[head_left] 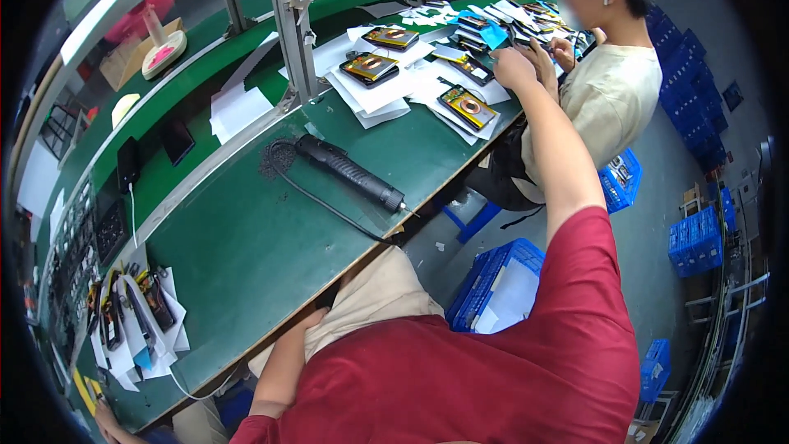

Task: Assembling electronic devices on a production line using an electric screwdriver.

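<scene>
My right arm stretches far across to the upper right. My right hand is there with its fingers curled, beside an opened phone on white sheets; what the fingers hold, if anything, is hidden. My left hand rests low against my lap, under the table's front edge, its fingers mostly out of sight. Between them on the green table lies a black electric screwdriver, bit toward the front edge. Its cable loops past a small heap of black screws. Another opened phone lies nearer than my right hand.
Two more opened phones lie on paper sheets behind a metal post. A co-worker in a cream shirt sits close on the right. Phone parts stand at the left; blue crates are on the floor.
</scene>
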Available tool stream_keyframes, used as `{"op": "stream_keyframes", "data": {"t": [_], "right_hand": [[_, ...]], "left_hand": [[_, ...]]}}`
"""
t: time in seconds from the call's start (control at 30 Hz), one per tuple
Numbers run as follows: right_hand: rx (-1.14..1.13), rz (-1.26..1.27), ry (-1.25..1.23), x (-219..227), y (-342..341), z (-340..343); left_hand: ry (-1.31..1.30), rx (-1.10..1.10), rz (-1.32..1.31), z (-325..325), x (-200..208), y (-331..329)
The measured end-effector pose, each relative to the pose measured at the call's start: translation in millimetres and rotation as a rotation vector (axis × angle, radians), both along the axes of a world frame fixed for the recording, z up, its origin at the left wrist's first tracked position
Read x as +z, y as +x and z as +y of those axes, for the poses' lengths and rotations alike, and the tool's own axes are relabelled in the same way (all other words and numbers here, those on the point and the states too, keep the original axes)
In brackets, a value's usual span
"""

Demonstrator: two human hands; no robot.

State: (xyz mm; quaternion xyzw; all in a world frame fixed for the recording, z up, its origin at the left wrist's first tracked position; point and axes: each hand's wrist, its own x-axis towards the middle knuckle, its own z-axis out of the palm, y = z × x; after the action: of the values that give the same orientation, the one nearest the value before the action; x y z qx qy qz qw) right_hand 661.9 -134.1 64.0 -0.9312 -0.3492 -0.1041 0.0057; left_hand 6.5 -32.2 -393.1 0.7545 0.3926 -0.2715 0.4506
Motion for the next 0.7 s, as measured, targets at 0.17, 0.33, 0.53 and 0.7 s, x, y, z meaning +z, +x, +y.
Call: {"op": "stream_keyframes", "data": {"t": [0.17, 0.33, 0.53, 0.7], "right_hand": [[0.063, -0.056, 0.071, 14, -109, -60], [0.098, 0.386, -0.226, -29, -252, -134], [0.364, 0.734, -0.285, -123, -359, -148], [0.641, 0.722, -0.153, -174, -408, -106]], "left_hand": [[-0.033, -0.016, -0.039, 5, -19, -15], [-0.070, -0.034, -0.067, 6, -22, -11], [0.089, -0.131, -0.162, -2, 72, 0], [0.068, -0.058, -0.117, -5, 64, 1]]}}
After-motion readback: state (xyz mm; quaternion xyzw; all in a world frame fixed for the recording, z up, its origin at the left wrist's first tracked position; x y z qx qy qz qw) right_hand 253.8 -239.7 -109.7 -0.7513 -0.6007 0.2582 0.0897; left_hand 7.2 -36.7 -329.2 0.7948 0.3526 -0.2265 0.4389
